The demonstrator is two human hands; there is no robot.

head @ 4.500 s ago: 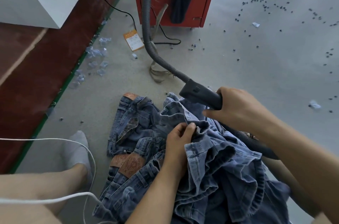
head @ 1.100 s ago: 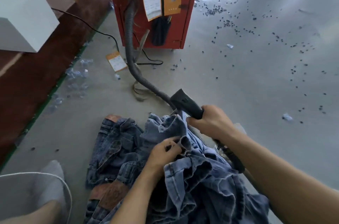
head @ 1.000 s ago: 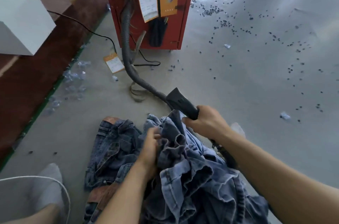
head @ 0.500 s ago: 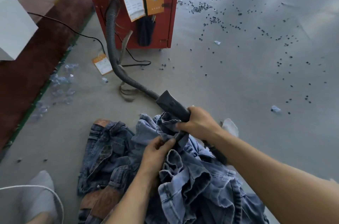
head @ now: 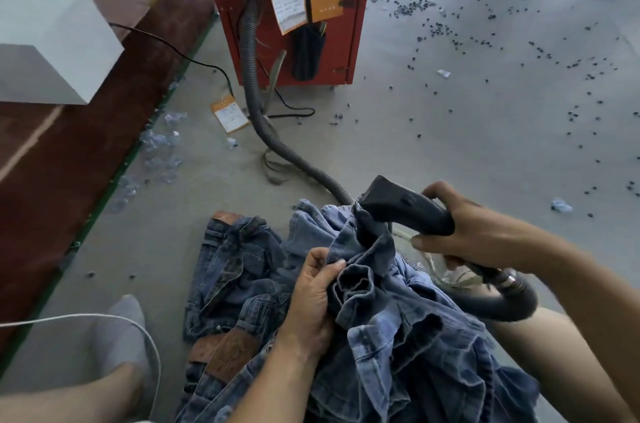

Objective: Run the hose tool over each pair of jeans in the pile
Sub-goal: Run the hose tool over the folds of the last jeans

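Clearly the step in hand is passing the black plastic hose nozzle over a bunched fold of the lighter blue denim jeans, which lie across the person's lap on top of the darker pairs piled on the grey floor. The right hand is wrapped round the nozzle's handle — its mouth is buried in the cloth — while the left hand pinches the fold just beside it. To do this well, the left hand should probably pull the denim taut and flat, so the nozzle glides rather than swallowing loose fabric.
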